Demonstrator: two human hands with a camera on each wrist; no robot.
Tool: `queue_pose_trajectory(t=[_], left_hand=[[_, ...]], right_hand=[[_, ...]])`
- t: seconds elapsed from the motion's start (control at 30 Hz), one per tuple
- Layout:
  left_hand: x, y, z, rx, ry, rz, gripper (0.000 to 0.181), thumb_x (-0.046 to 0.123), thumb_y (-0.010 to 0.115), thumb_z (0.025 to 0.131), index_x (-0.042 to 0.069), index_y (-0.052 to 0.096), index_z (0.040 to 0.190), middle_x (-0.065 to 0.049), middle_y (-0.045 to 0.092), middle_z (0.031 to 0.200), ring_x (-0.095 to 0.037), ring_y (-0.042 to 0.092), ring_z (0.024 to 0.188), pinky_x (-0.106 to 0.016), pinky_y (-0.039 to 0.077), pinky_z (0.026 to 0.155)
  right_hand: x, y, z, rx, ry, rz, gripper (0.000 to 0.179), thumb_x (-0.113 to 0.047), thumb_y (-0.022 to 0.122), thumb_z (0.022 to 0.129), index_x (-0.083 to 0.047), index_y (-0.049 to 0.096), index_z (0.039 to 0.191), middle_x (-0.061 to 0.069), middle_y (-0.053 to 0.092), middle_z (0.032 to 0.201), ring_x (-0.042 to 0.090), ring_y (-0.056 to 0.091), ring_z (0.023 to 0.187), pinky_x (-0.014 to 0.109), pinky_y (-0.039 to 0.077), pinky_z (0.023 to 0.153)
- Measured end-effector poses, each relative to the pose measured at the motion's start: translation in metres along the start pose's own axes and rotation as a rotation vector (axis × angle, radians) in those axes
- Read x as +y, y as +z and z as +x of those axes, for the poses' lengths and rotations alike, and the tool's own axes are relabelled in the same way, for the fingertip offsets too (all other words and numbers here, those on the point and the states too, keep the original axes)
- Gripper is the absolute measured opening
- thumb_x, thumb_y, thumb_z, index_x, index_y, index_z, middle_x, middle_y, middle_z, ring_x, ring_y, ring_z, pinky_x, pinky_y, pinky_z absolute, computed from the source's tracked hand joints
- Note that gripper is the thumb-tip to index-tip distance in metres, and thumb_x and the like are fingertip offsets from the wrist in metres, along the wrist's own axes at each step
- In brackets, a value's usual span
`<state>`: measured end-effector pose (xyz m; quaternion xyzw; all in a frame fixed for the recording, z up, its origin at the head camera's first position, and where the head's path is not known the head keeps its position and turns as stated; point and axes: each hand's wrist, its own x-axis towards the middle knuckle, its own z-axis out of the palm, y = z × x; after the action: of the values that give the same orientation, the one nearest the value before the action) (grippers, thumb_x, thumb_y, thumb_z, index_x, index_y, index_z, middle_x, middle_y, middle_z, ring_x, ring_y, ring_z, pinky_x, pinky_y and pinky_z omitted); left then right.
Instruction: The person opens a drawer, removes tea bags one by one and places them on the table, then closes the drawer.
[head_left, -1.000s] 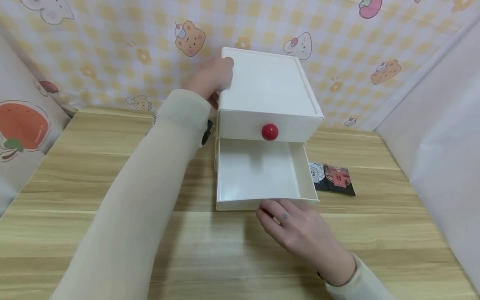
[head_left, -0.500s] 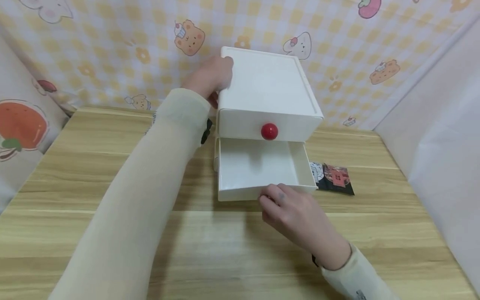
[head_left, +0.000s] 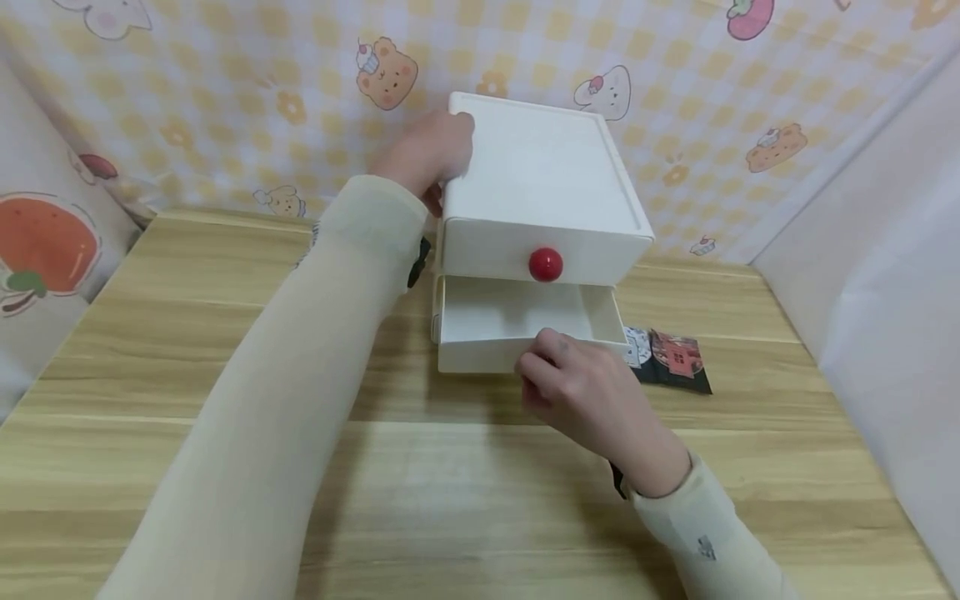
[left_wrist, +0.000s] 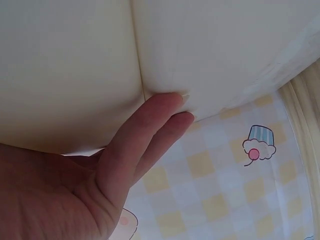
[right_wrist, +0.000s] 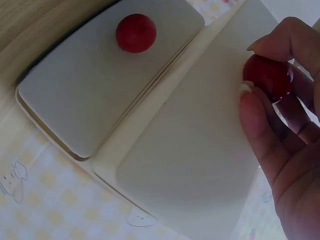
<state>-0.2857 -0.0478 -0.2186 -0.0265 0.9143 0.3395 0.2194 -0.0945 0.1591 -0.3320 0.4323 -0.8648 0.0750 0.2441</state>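
A white two-drawer cabinet [head_left: 547, 167] stands against the back cloth. Its upper drawer is closed, with a red knob [head_left: 546, 264] on the front. The lower drawer [head_left: 480, 355] is partly pulled out, and its visible inside is bare. My right hand [head_left: 581, 383] pinches the lower drawer's red knob [right_wrist: 268, 77] between thumb and fingers, as the right wrist view shows. High on the cabinet's left side, my left hand [head_left: 431, 154] grips the top edge. Two of its fingers [left_wrist: 150, 125] lie along the white side in the left wrist view.
Two small packets [head_left: 678, 358], one with a red label, lie on the wooden table [head_left: 420, 500] right of the cabinet, the nearer one partly behind the drawer. A checked cloth [head_left: 300, 50] hangs behind, and a white cloth wall [head_left: 892, 250] rises at right.
My right hand has moved away from me, and the lower drawer has slid further into the cabinet. The left hand keeps its place on the cabinet.
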Motion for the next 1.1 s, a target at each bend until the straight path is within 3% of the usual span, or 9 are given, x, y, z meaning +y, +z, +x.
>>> queue_pose_trajectory(t=[0.2,0.4,0.6,0.8,1.0,1.1], left_hand=[[0.000,0.000,0.000,-0.003,-0.022,-0.029,0.060,0.045,0.003,0.108,0.020,0.017,0.161,-0.006,0.045,0.145,-0.029,0.068,0.098,-0.037,0.064,0.079],[0.000,0.001,0.000,-0.003,-0.025,-0.026,0.061,0.045,0.002,0.108,0.020,0.017,0.162,-0.007,0.046,0.145,-0.029,0.068,0.100,-0.036,0.064,0.079],[-0.001,0.003,-0.001,0.002,-0.002,-0.033,0.062,0.045,0.003,0.108,0.019,0.018,0.161,-0.008,0.049,0.142,-0.029,0.068,0.099,-0.037,0.064,0.082],[-0.003,0.005,-0.001,0.008,-0.003,-0.054,0.064,0.049,0.003,0.107,0.020,0.024,0.159,-0.007,0.053,0.136,-0.028,0.067,0.099,-0.035,0.064,0.075],[-0.001,0.003,0.001,0.001,-0.006,-0.031,0.060,0.044,0.003,0.108,0.020,0.012,0.163,-0.008,0.047,0.143,-0.029,0.068,0.098,-0.038,0.064,0.081],[-0.001,0.003,0.002,0.005,-0.013,-0.032,0.061,0.044,0.002,0.108,0.020,0.015,0.162,-0.008,0.047,0.143,-0.028,0.068,0.097,-0.038,0.064,0.082]], right_hand=[[0.007,0.003,0.005,-0.020,0.050,0.033,0.022,-0.002,0.086,0.070,-0.011,0.069,0.081,0.002,0.057,0.079,0.012,0.051,0.061,0.018,0.044,0.048],[0.016,0.009,0.012,-0.017,0.072,0.058,0.020,-0.002,0.085,0.071,-0.011,0.069,0.080,0.003,0.058,0.079,0.013,0.052,0.060,0.019,0.043,0.049],[0.024,0.013,0.018,-0.032,0.121,0.082,0.022,-0.003,0.087,0.071,-0.011,0.071,0.083,0.003,0.059,0.081,0.015,0.054,0.062,0.021,0.046,0.052],[0.027,0.018,0.019,-0.052,0.146,0.055,0.026,-0.009,0.092,0.070,-0.011,0.071,0.085,0.005,0.063,0.086,0.017,0.057,0.066,0.023,0.051,0.056],[0.028,0.023,0.019,-0.001,0.157,0.047,0.020,-0.004,0.088,0.073,-0.008,0.073,0.087,0.008,0.069,0.090,0.019,0.060,0.068,0.025,0.055,0.060],[0.030,0.027,0.019,0.037,0.163,0.053,0.018,-0.002,0.086,0.074,-0.006,0.074,0.088,0.010,0.070,0.089,0.020,0.060,0.068,0.026,0.055,0.060]])
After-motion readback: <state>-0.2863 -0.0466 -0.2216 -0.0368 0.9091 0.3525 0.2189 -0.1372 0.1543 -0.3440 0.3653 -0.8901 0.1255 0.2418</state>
